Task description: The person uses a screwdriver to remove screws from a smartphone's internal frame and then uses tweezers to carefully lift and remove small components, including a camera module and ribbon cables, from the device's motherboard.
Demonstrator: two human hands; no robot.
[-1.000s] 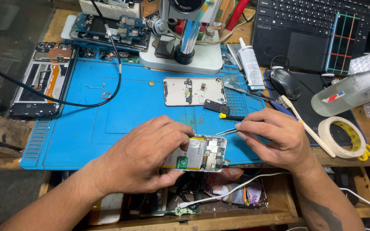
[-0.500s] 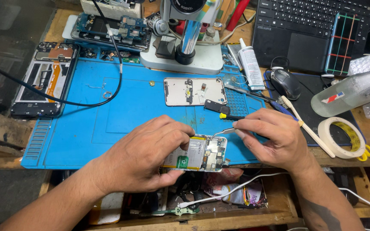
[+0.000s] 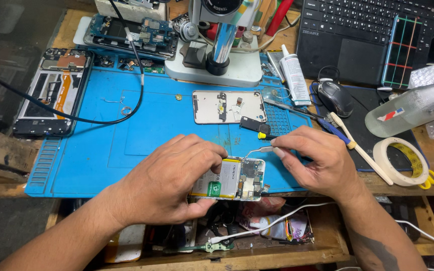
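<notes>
My left hand [image 3: 169,180] grips an opened phone [image 3: 237,179] at the near edge of the blue work mat [image 3: 126,135]; its battery and circuit board face up. My right hand [image 3: 322,160] pinches thin metal tweezers [image 3: 258,150], whose tips point down to the top of the phone's board. Farther back on the mat, a white phone back cover [image 3: 228,106] lies inside up, with a small dark part [image 3: 255,125] and a yellow-tipped tool [image 3: 263,135] beside it.
A microscope stand [image 3: 217,60] rises at the back of the mat. Another opened phone [image 3: 51,90] lies at left, crossed by a black cable [image 3: 76,118]. On the right are a glue bottle [image 3: 294,73], mouse [image 3: 335,98], laptop [image 3: 367,37], tape roll [image 3: 400,160], toothbrush [image 3: 357,145] and plastic bottle [image 3: 413,108].
My right hand has shifted slightly left with the tweezers, closer to the phone's board. My left hand keeps the same hold on the phone.
</notes>
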